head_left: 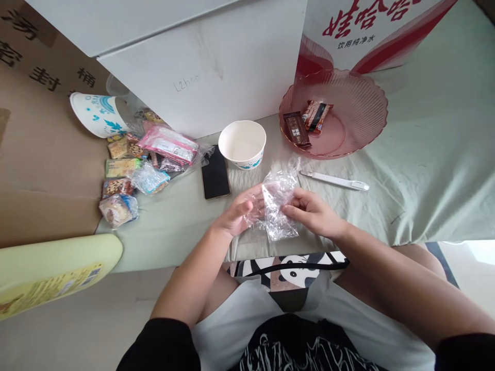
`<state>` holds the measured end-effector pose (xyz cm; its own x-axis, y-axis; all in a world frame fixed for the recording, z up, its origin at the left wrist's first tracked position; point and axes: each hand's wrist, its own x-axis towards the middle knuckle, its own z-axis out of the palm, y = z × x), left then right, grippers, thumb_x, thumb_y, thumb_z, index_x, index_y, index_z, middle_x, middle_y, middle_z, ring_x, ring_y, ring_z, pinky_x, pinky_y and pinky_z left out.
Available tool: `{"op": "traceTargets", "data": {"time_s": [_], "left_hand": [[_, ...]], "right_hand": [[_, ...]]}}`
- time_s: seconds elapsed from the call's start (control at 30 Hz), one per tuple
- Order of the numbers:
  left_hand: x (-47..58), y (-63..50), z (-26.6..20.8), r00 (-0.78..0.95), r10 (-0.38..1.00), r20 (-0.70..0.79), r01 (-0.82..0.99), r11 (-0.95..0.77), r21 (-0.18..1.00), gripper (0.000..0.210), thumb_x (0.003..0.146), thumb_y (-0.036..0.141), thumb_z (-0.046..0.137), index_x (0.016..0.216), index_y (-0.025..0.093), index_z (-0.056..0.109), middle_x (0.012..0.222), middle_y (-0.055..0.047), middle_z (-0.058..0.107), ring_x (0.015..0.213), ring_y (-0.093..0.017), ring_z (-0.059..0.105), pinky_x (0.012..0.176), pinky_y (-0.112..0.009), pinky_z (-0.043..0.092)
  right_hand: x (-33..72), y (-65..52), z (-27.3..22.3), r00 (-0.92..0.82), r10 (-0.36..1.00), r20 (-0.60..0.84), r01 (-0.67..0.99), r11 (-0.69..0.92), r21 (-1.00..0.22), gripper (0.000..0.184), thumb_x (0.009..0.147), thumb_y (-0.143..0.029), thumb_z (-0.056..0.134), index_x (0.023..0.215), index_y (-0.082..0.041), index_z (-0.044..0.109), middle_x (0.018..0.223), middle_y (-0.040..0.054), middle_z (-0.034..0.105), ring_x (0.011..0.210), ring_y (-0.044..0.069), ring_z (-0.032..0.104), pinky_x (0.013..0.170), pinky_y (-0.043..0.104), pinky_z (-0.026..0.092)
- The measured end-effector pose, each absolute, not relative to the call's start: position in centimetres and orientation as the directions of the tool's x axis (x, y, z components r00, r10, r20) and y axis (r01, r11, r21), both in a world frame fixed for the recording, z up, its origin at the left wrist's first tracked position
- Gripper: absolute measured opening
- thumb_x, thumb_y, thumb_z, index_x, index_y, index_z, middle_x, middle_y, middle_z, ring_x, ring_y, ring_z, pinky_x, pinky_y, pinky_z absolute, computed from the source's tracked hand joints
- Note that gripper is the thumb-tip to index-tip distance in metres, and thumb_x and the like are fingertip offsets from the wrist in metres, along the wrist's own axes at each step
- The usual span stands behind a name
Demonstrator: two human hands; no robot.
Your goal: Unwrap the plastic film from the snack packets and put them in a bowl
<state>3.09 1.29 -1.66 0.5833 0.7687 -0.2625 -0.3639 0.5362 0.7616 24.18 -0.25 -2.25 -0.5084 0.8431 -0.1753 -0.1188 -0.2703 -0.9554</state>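
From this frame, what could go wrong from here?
The cutter lies just beyond the right hand; a brush could shift it, or nick a finger if its blade is out, which I can't tell.
The bowl stands just beyond the left hand and might get knocked.
The crumpled wrapper between the hands looks thin and could tear.

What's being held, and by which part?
A clear plastic wrapper, pinched at its right edge by the right hand; whether the left hand grips is unclear.

Table (433, 159), green-clothed; clock from front centre: wrapped snacks (122, 168), ten; phone (215, 179), paper bowl (242, 141), eleven; pink bowl (361, 116), white utility knife (335, 180), one o'clock.
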Motion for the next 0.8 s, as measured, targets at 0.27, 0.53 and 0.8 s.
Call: {"op": "traceTargets", "data": {"time_s": [0.27, 0.53, 0.8], "left_hand": [[3.6, 1.0, -1.9, 0.437, 0.821, -0.367, -0.124, 0.459, 0.88, 0.033, 0.074, 0.039, 0.085, 0.093, 0.016, 0.07, 0.067, 0.002, 0.068, 0.05, -0.01, 0.059, 0.048, -0.021, 0.046], [2.6, 1.4, -1.3, 0.468, 0.827, -0.311, -0.287, 0.475, 0.832, 0.025, 0.065, 0.03, 0.085, 0.079, 0.015, 0.07, 0.064, 0.0, 0.063, 0.052, -0.009, 0.055, 0.051, -0.021, 0.045], [2.9, 2.3, -1.6, 0.217, 0.932, -0.289, -0.198, 0.332, 0.922, 0.028, 0.069, 0.042, 0.077, 0.071, 0.017, 0.066, 0.065, 0.002, 0.056, 0.056, -0.009, 0.047, 0.052, -0.021, 0.04]], "right_hand": [[24.1, -0.3, -2.3, -0.467, 0.855, -0.227, -0.147, -0.328, -0.933, 0.03, 0.087, -0.041, 0.071, 0.103, -0.023, 0.053, 0.058, -0.0081, 0.056, 0.052, 0.011, 0.054, 0.053, 0.025, 0.045], [24.6, -0.2, -1.2, -0.383, 0.895, -0.229, -0.204, -0.323, -0.924, 0.028, 0.085, -0.047, 0.061, 0.077, -0.02, 0.062, 0.06, -0.0028, 0.048, 0.053, 0.011, 0.042, 0.05, 0.028, 0.033], [24.4, 0.1, -2.5, -0.199, 0.968, -0.151, -0.029, -0.16, -0.987, 0.036, 0.079, -0.035, 0.075, 0.102, -0.024, 0.05, 0.085, -0.0002, 0.06, 0.075, 0.015, 0.057, 0.068, 0.029, 0.049]]}}
